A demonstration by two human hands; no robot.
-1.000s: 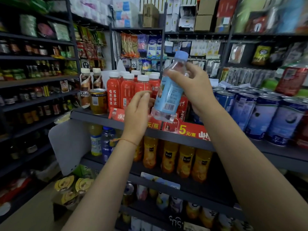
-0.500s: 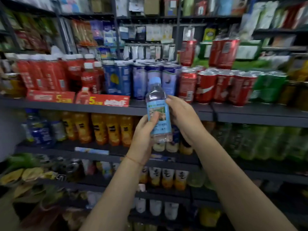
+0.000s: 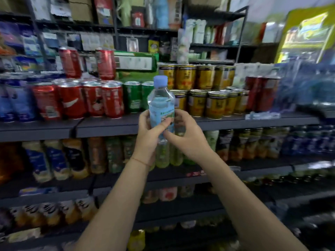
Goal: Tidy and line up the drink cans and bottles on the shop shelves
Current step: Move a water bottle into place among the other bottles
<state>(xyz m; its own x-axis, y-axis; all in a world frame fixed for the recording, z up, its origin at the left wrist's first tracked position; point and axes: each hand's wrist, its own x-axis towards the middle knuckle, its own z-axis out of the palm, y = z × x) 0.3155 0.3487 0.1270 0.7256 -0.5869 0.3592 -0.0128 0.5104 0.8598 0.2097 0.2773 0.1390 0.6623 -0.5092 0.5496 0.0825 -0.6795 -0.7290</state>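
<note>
A clear water bottle (image 3: 160, 100) with a pale blue cap and blue label stands upright in front of the top drinks shelf (image 3: 108, 126). My left hand (image 3: 147, 138) grips its lower body from the left, thumb across the label. My right hand (image 3: 186, 138) holds it from the right, fingers curled round the back. Behind it stand red cans (image 3: 90, 100), green cans (image 3: 133, 98) and stacked gold cans (image 3: 208, 100).
Blue cans (image 3: 14, 104) fill the shelf's far left and wrapped blue bottles (image 3: 304, 89) sit at the right. Juice and tea bottles (image 3: 59, 160) line the shelf below. Snack packets hang on racks behind. The picture is blurred.
The view has swung right along the shelf, from red bottles past blue cans to red, green and gold cans. The bottle stays upright in both hands, and my left hand now wraps it more fully.
</note>
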